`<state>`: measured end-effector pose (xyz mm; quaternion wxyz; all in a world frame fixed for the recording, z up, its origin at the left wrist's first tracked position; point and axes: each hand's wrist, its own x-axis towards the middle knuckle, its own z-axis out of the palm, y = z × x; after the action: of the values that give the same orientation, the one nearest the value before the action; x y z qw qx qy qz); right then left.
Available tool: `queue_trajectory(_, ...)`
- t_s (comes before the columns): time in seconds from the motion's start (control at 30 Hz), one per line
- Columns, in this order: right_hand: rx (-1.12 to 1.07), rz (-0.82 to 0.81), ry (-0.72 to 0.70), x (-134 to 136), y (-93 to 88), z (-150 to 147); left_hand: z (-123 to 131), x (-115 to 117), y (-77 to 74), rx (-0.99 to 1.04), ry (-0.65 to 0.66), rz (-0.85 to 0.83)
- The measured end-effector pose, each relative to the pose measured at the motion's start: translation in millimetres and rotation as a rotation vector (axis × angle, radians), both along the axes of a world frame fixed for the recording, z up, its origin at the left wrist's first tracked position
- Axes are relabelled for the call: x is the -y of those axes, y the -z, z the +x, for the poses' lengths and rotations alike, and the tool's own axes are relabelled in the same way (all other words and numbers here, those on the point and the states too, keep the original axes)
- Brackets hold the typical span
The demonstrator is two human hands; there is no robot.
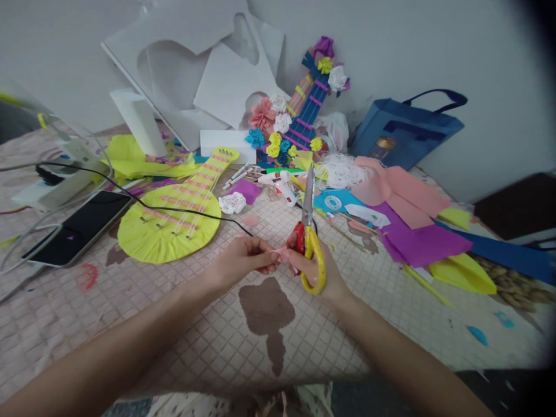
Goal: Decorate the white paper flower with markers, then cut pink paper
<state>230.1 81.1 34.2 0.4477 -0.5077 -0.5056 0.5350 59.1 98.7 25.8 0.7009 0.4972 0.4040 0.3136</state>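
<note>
Between the fingertips of my left hand [248, 258] is a small pink paper piece [281, 254], pinched at its left side. My right hand [319, 269] holds scissors [313, 255] with red and yellow handles, their blades pointing up and away from the paper. The thumb and fingers of that same hand also meet the pink piece's right side. Just beyond my hands, a small pink paper petal [251, 220] lies on the table. To the left is a yellow paper-covered instrument shape [174, 220] with strings; a crumpled white paper flower [232, 202] sits beside it.
A phone [80, 229] and a power strip [65, 179] with cables lie left. Behind stand white foam boards [234, 75] and a flower-decorated blue instrument [310, 113]. A glue gun [284, 188], purple paper [417, 246] and a blue bag [403, 133] are right of centre.
</note>
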Motion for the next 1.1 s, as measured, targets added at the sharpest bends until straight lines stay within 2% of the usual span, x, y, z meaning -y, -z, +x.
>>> queue_trajectory(0.23,0.012,0.014,-0.006,-0.6,0.0,1.0,0.2,1.1,-1.3,-0.026,0.012,0.029)
queue_trajectory(0.4,0.036,0.051,-0.026,-0.8,1.5,1.0,0.8,2.0,-0.7,-0.078,-0.001,0.112)
queue_trajectory(0.57,0.046,0.121,0.011,-0.6,5.1,-0.4,2.8,6.2,-4.0,-0.127,-0.031,0.188)
queue_trajectory(0.83,0.018,0.128,0.044,-0.9,7.6,1.8,3.0,5.7,-1.8,-0.056,-0.037,0.13)
queue_trajectory(1.1,0.028,0.139,0.044,1.0,5.3,2.2,2.7,6.2,-2.8,-0.035,-0.048,0.172)
